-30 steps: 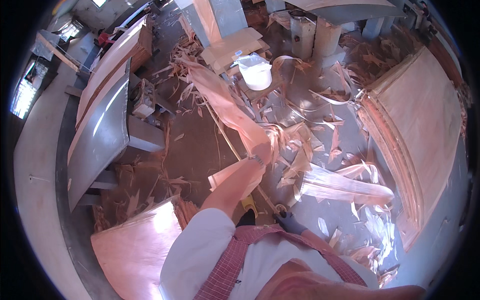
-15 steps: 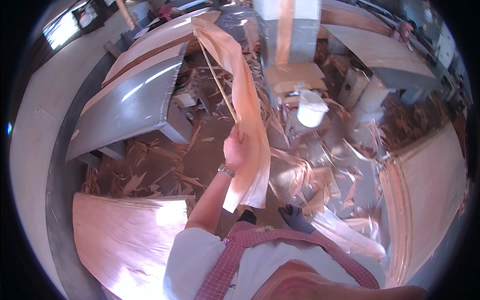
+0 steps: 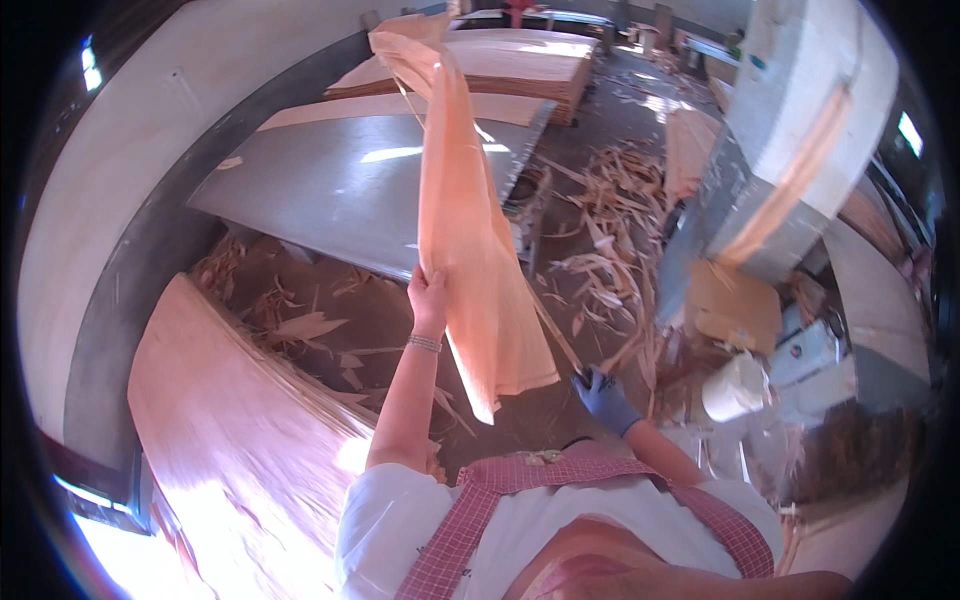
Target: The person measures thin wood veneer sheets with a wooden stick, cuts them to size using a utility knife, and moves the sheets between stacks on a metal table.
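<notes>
Streaks of light are crossing a grey table [image 3: 320, 180], beyond which we are seeing a stack [image 3: 530, 50] of pale sheets with brown edges. Along the left, a wall [image 3: 130, 160] with a dark lower band is curving below a bright window [image 3: 91, 63]. At lower left, a pinkish pile [image 3: 220, 400] of sheets is gleaming white in patches. Torn scraps [image 3: 605, 270] are littering the floor between the table and a white-and-grey pillar [image 3: 775, 110], which is bearing a long tan strip [image 3: 788, 175]. Near its foot we are spotting cardboard [image 3: 735, 305] sitting near a white bucket [image 3: 735, 388].
</notes>
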A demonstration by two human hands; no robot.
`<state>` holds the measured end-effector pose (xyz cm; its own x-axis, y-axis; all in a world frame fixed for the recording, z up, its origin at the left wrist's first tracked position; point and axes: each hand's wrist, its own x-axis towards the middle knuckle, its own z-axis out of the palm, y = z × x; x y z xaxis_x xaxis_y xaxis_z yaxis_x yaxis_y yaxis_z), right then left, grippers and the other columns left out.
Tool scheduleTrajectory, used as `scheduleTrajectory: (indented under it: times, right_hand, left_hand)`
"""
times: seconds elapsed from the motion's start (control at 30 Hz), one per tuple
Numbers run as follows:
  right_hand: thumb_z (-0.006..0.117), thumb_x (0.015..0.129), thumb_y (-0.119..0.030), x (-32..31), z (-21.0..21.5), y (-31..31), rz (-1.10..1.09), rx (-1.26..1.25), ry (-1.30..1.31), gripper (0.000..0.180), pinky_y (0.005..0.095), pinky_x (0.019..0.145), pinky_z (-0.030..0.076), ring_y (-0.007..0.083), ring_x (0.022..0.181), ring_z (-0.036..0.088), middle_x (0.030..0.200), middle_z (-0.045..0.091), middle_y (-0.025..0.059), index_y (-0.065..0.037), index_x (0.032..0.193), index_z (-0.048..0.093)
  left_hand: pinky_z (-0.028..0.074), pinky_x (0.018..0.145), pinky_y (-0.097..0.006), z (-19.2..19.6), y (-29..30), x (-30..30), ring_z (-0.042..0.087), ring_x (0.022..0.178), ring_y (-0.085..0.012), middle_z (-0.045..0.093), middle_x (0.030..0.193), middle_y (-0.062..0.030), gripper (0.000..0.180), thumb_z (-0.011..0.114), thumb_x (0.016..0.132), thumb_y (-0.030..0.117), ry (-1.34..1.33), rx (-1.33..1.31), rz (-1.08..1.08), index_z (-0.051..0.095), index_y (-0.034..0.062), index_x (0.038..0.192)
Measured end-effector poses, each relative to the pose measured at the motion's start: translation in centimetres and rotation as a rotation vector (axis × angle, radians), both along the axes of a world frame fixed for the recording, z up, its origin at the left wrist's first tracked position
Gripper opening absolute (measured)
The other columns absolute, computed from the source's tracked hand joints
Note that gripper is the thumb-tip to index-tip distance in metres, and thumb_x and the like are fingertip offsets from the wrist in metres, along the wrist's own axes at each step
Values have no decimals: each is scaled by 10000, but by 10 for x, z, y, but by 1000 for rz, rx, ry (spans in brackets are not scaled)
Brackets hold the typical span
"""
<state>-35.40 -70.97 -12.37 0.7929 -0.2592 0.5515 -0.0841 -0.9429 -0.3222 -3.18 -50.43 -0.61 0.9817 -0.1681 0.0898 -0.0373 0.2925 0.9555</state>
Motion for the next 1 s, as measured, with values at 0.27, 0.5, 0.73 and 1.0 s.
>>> scheduleTrajectory:
  times: [0.27,0.5,0.73,1.0]
  right_hand:
    - [584,904,-330,406,87,-183,133,-379,-3,260,473,577,487,333,644,638,721,638,144,-78,927,524]
    - [605,875,-423,594,60,-329,260,-178,262,357,491,707,512,348,801,663,869,668,175,-80,964,558]
    - [571,877,-533,710,20,-367,332,71,570,512,480,842,501,373,967,644,1015,670,212,-90,1132,607]
    - [577,885,-495,890,43,-329,431,63,622,531,465,915,478,379,1053,617,1122,650,218,-83,1220,605]
  left_hand:
    - [547,723,-363,-44,-49,260,624,833,-208,624,966,-90,226,605,860,33,269,-316,232,555,-1,1078]
    - [496,511,-314,-103,-126,392,581,662,-155,602,825,-54,176,625,851,58,506,-125,516,584,-8,1010]
    - [579,713,-393,-169,-166,464,661,854,-263,645,1019,-128,277,622,863,53,760,-231,479,562,-29,1121]
    - [543,915,-426,-187,-172,587,609,1097,-284,590,1229,-166,347,474,987,138,594,-457,407,463,-9,1301]
